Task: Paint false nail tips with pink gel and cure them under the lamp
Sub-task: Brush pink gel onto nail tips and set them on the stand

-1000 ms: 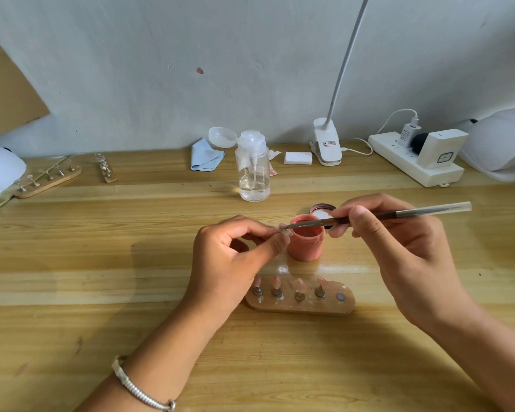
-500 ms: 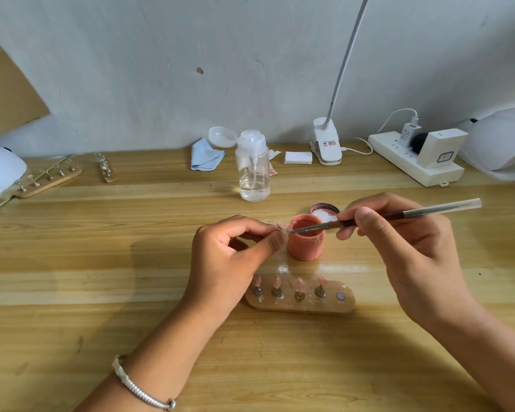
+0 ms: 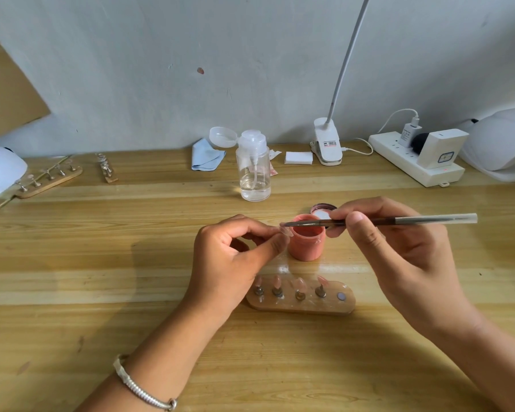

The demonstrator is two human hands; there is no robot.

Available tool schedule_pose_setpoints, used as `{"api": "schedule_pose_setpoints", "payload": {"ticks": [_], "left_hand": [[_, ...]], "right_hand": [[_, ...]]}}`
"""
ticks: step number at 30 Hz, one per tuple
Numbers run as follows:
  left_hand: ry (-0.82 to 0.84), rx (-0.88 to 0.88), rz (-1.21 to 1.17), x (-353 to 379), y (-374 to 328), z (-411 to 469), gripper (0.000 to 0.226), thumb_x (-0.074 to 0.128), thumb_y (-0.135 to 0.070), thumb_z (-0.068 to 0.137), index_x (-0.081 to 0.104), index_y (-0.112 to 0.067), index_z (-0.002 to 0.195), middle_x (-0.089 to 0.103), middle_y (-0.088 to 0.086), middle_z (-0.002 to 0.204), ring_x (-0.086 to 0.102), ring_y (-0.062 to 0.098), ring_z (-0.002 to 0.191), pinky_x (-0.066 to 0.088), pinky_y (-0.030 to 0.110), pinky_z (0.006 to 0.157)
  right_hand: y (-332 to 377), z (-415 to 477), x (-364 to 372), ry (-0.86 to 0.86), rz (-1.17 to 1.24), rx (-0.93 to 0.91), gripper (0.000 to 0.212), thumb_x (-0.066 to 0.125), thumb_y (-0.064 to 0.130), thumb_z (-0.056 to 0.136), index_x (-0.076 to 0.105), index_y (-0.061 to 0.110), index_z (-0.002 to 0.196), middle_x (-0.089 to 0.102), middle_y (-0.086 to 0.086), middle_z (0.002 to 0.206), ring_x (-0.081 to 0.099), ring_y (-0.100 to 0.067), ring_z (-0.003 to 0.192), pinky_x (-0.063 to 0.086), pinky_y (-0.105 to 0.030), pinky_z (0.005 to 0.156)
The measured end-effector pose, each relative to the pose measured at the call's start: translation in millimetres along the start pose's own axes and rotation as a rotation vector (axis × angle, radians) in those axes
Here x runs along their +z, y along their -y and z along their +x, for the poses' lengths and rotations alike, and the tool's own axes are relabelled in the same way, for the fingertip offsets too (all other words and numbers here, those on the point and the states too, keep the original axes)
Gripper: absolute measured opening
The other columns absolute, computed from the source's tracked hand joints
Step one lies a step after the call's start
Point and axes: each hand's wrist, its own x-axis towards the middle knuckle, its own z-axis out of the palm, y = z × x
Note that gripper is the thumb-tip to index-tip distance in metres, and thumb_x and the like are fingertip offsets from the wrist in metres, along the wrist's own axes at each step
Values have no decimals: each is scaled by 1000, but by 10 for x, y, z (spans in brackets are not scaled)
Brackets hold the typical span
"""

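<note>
Head view is showing my left hand (image 3: 235, 257), its grip pinching one clear nail tip (image 3: 286, 231) between thumb and forefinger, just left of the open pink gel jar (image 3: 306, 242). My right hand (image 3: 399, 257) is gripping the brush (image 3: 369, 220) like a pen, and the bristles seem to be touching the tip. I am judging that thin strokes from base to point, with both wrists staying low over the desk (image 3: 101, 263), are working best, so gel is not flooding the edges.

I am counting:
- one jar
- one brush
- one tip in hand
- four tips on the near stand (image 3: 301, 304), with one post bare
- a longer stand (image 3: 51, 178) and a short stand (image 3: 106, 171) far left
- one white curing lamp (image 3: 500, 144) far right
</note>
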Motion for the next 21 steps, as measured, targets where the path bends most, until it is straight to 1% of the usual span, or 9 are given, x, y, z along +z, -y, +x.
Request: {"api": "schedule_pose_setpoints", "payload": {"ticks": [2,5,7,10,11,15,18,21], "left_hand": [[3,-2,10,1,1,-5,12,87,-20,69,78,-23,76,75,-5,77,68,15,71,48,17,62],[-2,0,18,-1,-1,-4,13,87,-17,69,78,-22,75,75,-3,75,67,17,70,48,18,60],[0,-1,23,0,-1,-1,13,88,-14,70,77,-21,74,74,-1,74,67,17,69,47,19,59],[4,-11,23,-1,-2,-5,13,87,-12,70,77,-20,73,73,1,72,64,11,65,46,19,57],[1,-17,19,-1,-2,-6,12,87,-12,70,77,-19,73,73,2,72,63,10,64,45,19,56],[-4,-45,-1,-10,-4,-4,11,87,-12,71,78,-17,75,75,4,74,64,15,65,47,21,57],[-13,-48,6,-10,-7,1,13,87,-11,71,77,-20,72,73,0,69,61,7,61,44,16,56],[-7,-38,14,-8,-4,1,12,87,-13,69,76,-19,72,73,0,69,60,4,60,43,14,55]], "right_hand": [[7,0,1,9,-19,-10,19,57,31,99,73,20,103,75,1,94,71,-27,97,56,-42,86],[9,-6,-3,14,-33,-9,19,58,30,98,73,18,102,74,1,93,71,-27,95,55,-47,85],[13,-11,-7,20,-41,-12,18,58,28,98,73,18,102,74,1,92,70,-27,93,55,-44,84],[21,-15,-9,25,-50,-20,18,58,26,97,72,16,100,73,2,92,70,-23,91,53,-31,81],[20,-17,-10,25,-55,-22,18,58,25,97,72,13,99,73,0,92,70,-23,90,52,-30,81],[17,-18,-21,2,-86,-42,19,57,24,95,71,10,92,70,-4,86,68,-22,84,51,-28,78],[21,-20,-31,-32,-100,-54,20,56,24,96,70,10,90,69,-4,84,67,-22,81,50,-28,78],[37,-20,-28,-35,-88,-67,16,56,24,98,71,17,97,71,-1,89,69,-23,86,52,-32,80]]}}
